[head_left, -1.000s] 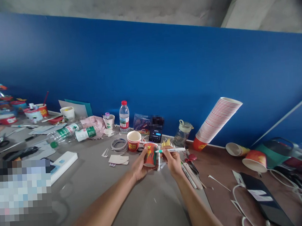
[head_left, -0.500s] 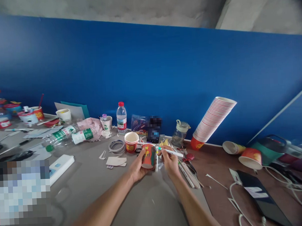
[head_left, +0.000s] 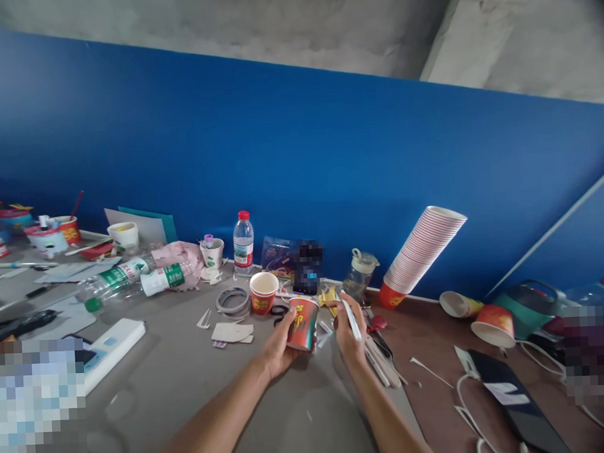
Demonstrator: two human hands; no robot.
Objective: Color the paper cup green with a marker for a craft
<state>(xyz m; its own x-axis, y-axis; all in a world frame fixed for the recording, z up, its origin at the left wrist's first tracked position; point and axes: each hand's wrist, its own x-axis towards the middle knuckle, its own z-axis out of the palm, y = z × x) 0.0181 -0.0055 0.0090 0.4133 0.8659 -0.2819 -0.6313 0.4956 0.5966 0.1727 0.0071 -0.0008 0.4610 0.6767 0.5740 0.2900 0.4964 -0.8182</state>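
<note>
My left hand (head_left: 278,348) is wrapped round a red paper cup (head_left: 303,325) with yellow lettering and a green patch, its rim tilted up and away. In my right hand (head_left: 350,328) is a white marker pen (head_left: 351,316), held in the fingers a short way to the right of the cup and apart from it. A second red paper cup (head_left: 264,301) stands upright just behind my left hand. Beyond my right fingertips lies a yellow cut piece (head_left: 328,296). White strips sit on the table between the hands.
Rolls of tape (head_left: 233,301) and white paper pieces (head_left: 232,333) lie to the left. A water bottle (head_left: 243,244) stands behind. At the right are a tall leaning stack of paper cups (head_left: 423,254), a lidded jar (head_left: 360,271) and a phone (head_left: 519,394) with white cables.
My right hand has drawn the marker away from the cup and turned it steeper. The cup in my left hand has turned slightly. The whole view has tilted a little.
</note>
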